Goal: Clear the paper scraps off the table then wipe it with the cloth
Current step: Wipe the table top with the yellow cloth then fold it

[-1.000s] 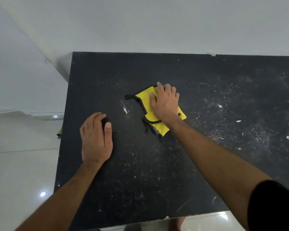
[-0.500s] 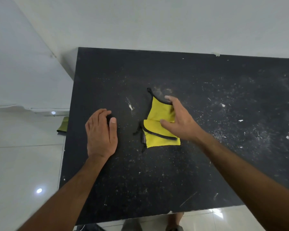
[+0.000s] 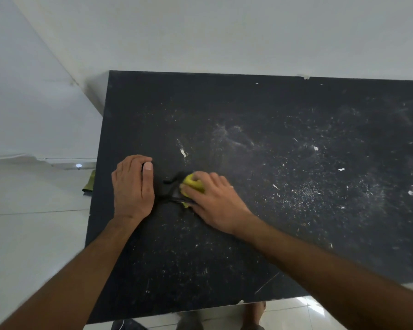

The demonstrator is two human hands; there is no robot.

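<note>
The right hand [image 3: 212, 201] has its fingers curled over a bunched yellow cloth [image 3: 193, 184] with dark edging, gripping it against the desk [image 3: 248, 258]. Just left, the left hand [image 3: 132, 189] rests palm-down, fingers bent at the tips, holding nothing visible. The desk is a matte black slab dusted with fine pale specks and small white paper scraps [image 3: 315, 148] scattered well to the right.

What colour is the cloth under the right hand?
Yellow with black edging, seen in the head view: cloth, right hand.

Bare forearms, no sleeves or gloves
</note>
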